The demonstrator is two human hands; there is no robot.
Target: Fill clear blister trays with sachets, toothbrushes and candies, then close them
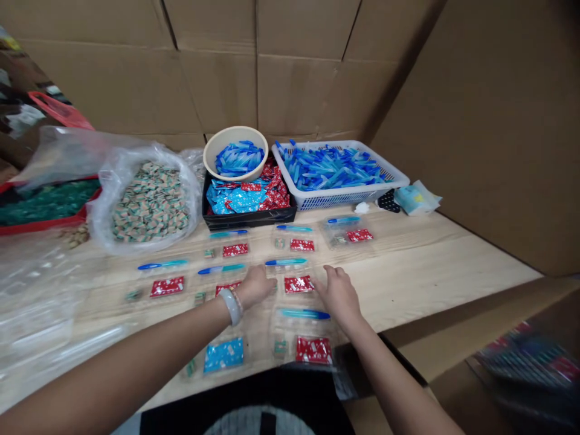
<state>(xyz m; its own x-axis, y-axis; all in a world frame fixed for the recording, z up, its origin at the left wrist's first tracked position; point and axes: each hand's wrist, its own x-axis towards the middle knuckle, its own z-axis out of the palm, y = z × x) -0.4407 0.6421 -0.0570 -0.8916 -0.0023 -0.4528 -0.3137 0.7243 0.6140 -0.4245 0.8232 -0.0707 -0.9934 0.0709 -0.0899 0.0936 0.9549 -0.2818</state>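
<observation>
right grip (341,296) palm-down beside packet (298,284)

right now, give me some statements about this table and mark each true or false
1. A red packet lies between the left hand and the right hand. True.
2. The pale bangle is on the right wrist. False: it is on the left.
3. The cream bowl holds pens. True.
4. The white basket stands left of the cream bowl. False: it stands right of it.
5. Blue packets lie in the black tray. True.

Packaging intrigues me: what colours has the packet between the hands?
The packet is red with white markings; see the head view.
</observation>
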